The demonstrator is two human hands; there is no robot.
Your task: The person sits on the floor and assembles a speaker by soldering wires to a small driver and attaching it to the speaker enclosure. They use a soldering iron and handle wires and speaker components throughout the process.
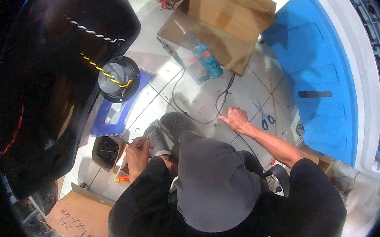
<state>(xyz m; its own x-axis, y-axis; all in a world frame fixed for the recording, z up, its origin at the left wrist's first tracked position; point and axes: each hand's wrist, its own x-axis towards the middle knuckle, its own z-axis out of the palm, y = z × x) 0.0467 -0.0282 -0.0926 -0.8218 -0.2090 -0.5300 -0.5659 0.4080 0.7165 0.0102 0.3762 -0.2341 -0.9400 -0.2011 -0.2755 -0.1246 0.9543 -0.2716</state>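
Observation:
My left hand (138, 157) is closed in a pinch beside my left shoe. Thin light-coloured wire (150, 136) sticks up from its fingertips. My right hand (237, 120) is held out over the tiles, fingers curled in and thumb pointing left. Whatever may lie inside those fingers is too small to make out. A dark cable (191, 116) loops over the floor and passes close to the right thumb. To the right of that hand lie scissors (266, 118) with dark blue handles, blades apart.
A teal power drill (209, 61) and a soldering iron (168, 49) lie ahead near a cardboard box (231, 10). At left, a black shell (62, 52) stands by a round speaker (113, 77) with yellow-black twisted wire. A box of screws (106, 153) sits left; a blue panel (315, 79) right.

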